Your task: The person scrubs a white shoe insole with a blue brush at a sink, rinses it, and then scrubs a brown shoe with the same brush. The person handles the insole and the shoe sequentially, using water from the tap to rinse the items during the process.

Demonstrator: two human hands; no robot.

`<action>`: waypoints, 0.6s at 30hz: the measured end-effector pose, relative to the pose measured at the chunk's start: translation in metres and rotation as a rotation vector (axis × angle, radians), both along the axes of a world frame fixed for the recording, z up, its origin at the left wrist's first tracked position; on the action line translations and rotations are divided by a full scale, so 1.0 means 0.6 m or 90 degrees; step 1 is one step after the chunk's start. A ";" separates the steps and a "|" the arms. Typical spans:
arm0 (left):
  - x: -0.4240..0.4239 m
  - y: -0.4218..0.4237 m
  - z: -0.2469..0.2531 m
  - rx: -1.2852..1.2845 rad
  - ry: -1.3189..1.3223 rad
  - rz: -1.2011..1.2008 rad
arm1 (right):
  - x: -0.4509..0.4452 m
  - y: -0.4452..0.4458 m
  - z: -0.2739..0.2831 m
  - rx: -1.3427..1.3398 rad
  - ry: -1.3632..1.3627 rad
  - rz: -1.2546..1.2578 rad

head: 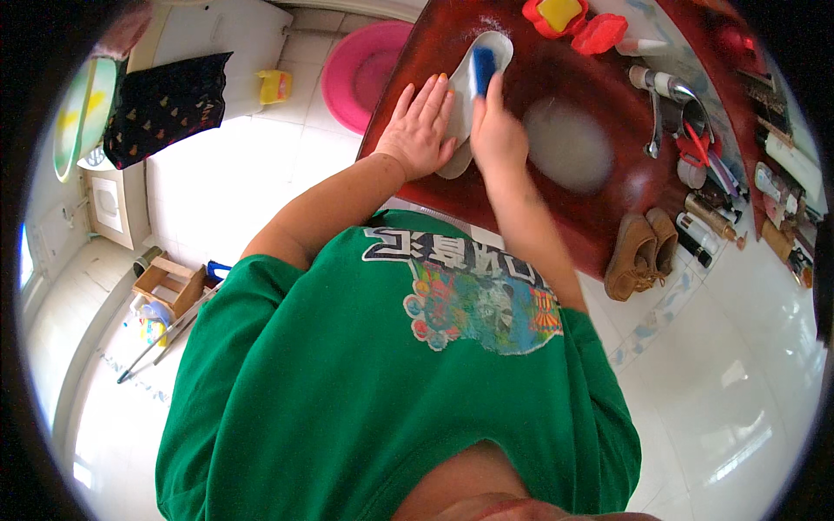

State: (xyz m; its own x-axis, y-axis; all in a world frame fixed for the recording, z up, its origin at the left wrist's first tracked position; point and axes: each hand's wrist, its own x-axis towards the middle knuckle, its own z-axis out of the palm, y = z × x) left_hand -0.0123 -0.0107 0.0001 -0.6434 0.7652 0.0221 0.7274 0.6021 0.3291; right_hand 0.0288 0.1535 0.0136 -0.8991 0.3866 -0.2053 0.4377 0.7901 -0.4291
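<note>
A pale shoe insole lies lengthwise on the dark red counter of a washbasin. My left hand rests flat over the insole's left edge, its fingers a little apart. A blue brush is against the insole's upper half, and my right hand, blurred, is closed round its near end. Whitish residue shows on the counter by the insole's far end. The basin's drain area to the right holds cloudy whitish water.
A chrome faucet stands at the basin's right. Brown shoes sit at the counter's near right corner, beside several bottles. A red soap box with yellow soap is at the back. A pink tub stands on the left.
</note>
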 end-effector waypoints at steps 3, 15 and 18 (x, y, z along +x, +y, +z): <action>-0.003 0.012 0.004 0.008 0.009 -0.005 | -0.101 0.061 0.027 0.017 0.002 -0.083; -0.001 0.008 -0.003 0.020 -0.013 -0.001 | -0.055 0.036 0.005 0.006 -0.001 -0.038; -0.001 0.009 -0.004 0.017 -0.010 -0.005 | -0.086 0.064 0.003 -0.001 0.022 -0.080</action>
State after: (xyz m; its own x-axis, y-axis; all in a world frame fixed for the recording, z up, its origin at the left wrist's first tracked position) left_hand -0.0128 -0.0052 -0.0020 -0.6376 0.7697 0.0329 0.7269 0.5868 0.3568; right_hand -0.0229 0.1919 0.0154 -0.8505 0.4956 -0.1759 0.5176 0.7294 -0.4473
